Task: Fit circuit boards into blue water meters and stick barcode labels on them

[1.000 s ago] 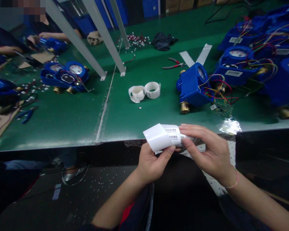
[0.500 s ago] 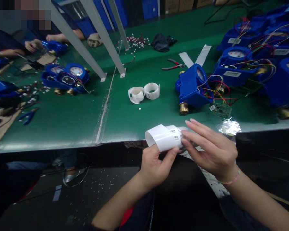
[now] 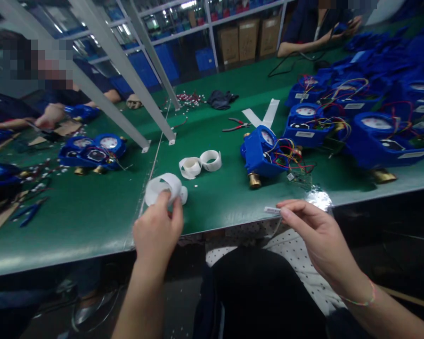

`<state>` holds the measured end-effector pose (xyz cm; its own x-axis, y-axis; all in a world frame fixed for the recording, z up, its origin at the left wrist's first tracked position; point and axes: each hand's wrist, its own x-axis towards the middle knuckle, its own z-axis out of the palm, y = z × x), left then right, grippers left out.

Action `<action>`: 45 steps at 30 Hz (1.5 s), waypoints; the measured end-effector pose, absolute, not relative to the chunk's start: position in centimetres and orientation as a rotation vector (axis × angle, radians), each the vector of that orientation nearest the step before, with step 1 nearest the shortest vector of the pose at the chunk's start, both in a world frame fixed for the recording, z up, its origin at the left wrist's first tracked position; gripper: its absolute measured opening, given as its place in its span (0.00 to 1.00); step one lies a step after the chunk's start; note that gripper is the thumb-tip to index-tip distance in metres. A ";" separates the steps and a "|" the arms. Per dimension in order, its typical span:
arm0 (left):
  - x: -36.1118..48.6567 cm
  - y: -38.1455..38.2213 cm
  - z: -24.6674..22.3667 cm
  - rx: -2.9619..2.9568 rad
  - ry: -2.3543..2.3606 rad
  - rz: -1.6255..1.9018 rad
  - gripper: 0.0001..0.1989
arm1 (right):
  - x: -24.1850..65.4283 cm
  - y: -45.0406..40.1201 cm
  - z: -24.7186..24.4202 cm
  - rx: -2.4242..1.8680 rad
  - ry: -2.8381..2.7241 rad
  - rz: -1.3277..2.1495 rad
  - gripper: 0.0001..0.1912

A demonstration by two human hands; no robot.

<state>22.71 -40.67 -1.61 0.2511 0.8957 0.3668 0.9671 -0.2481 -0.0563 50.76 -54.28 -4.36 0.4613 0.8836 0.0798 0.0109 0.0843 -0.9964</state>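
Fingers (image 3: 286, 214) of right hand (image 3: 318, 235) pinching peeled barcode sticker (image 3: 272, 210); left hand (image 3: 157, 230) gripping label roll (image 3: 162, 188) over worktop (image 3: 92, 221). Sticking onto blue water meter (image 3: 259, 153) not done yet.

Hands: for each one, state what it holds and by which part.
Left hand pinches the label roll at its lower edge. Right hand holds a peeled label by one end, at its fingertips.

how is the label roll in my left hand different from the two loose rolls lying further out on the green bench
The label roll is pinched in the left hand, lifted near the bench edge; the loose rolls lie untouched on the green bench. It is one coil; they are two, side by side. All are white strip.
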 end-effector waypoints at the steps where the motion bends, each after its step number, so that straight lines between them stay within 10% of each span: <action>1: 22.3 -39.1 -1.3 -2.265 -1.804 -0.261 0.20 | 50.9 -54.6 -4.6 -1.334 -0.870 0.830 0.11; 17: 25.4 -39.2 3.2 -2.278 -1.704 -0.393 0.19 | 54.0 -58.3 -6.6 -1.438 -0.828 0.887 0.11; 33: 40.0 -31.0 -0.2 -2.867 0.002 -0.550 0.18 | 52.8 -59.8 -7.4 -1.421 -0.829 0.907 0.09; 45: 34.7 -36.6 2.6 -3.026 -0.632 -1.054 0.16 | 52.1 -54.2 -1.6 -1.238 -1.066 0.579 0.04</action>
<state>34.67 -36.64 2.57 0.7179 0.3972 0.5716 0.3171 -0.9177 0.2394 52.13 -54.22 -1.56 0.4304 0.8402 0.3299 0.1805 0.2780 -0.9435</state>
